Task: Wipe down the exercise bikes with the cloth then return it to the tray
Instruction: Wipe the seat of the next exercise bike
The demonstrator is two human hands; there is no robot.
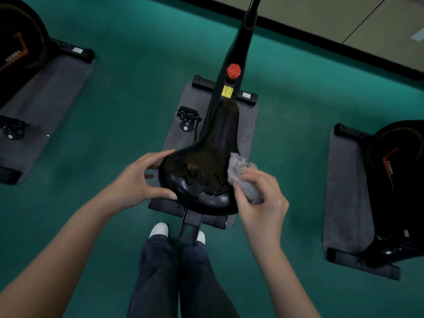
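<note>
Hands: left (135, 182) holds saddle (213, 157), right (263, 203) grips cloth (241, 168); maybe three bikes (236, 53).

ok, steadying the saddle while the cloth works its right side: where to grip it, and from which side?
Grip the saddle at its wide rear, from the left. That edge is broad and rounded, so fingers and thumb can span it, as the left hand does. The nose tapers narrow, and the cloth in the right hand occupies the right edge.
</note>
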